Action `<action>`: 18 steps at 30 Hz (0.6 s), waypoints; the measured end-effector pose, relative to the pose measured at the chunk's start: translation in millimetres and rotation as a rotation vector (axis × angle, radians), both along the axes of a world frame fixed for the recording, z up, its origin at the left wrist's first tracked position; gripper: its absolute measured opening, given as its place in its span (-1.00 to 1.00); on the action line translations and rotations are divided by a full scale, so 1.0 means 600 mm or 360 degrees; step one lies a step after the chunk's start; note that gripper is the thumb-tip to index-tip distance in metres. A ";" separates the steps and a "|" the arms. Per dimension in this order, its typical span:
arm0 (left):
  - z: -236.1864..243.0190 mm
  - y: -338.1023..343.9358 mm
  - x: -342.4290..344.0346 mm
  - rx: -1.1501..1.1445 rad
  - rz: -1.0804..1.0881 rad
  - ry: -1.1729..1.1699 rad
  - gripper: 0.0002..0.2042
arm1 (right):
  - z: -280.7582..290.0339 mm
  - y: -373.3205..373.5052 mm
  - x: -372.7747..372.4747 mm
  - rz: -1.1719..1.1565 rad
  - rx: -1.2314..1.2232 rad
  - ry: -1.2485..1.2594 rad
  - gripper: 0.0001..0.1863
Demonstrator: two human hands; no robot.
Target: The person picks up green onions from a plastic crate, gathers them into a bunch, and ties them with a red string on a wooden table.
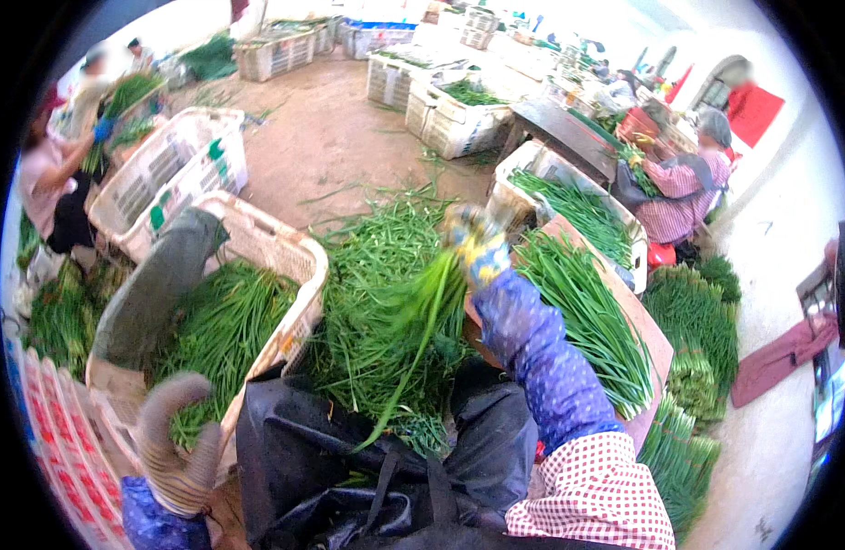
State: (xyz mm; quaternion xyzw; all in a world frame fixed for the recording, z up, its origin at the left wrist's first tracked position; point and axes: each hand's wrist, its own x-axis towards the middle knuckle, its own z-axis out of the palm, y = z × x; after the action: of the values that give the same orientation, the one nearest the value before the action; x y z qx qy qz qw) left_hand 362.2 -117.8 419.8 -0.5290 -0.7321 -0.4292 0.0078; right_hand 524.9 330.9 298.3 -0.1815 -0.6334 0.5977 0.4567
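Note:
My right hand, in a yellow and blue glove, is blurred in motion and grips a bunch of green leaves that trails down over a pile of loose leaves. Beside it, long trimmed leaves lie on a pinkish board. My left hand, in a striped glove, is slightly blurred at lower left, fingers apart and empty, by a white crate holding more leaves and a grey-green cloth. A black apron covers my lap.
Workers sit at left and right with leaves. White crates stand ahead and left. A crate of leaves and a dark bench are at right. Stacked bundles lie beside the board, near a white wall.

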 end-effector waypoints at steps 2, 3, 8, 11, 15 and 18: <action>0.003 0.030 0.032 -0.0158 -0.0446 -0.0179 -0.73 | 0.120 -0.020 0.000 -0.0278 0.0112 -0.0151 -0.73; 0.019 0.060 0.041 -0.0313 -0.0850 -0.0442 -0.75 | 0.134 0.020 0.013 -0.0078 0.0013 0.0211 -0.74; -0.071 0.088 0.114 -0.0248 -0.1251 -0.0773 -0.73 | 0.201 -0.014 -0.014 -0.0465 0.0464 0.0252 -0.78; -0.068 0.169 0.173 -0.0312 -0.1715 -0.1505 -0.72 | 0.085 0.015 0.018 -0.0855 0.1454 -0.0999 -0.92; -0.045 0.214 0.199 -0.0646 -0.1485 -0.2512 -0.69 | 0.108 -0.097 -0.052 -0.0383 0.0779 -0.0409 -0.92; -0.081 0.249 0.204 -0.0442 -0.1338 -0.3344 0.02 | 0.156 -0.192 -0.017 -0.0302 0.1537 -0.0502 -0.88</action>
State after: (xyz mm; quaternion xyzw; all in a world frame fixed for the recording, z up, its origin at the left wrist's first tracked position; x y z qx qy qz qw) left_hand 484.5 31.6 371.2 -0.1077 -0.1825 -0.5438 -0.8120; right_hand 514.8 215.9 392.1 -0.0946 -0.8791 0.1584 0.4395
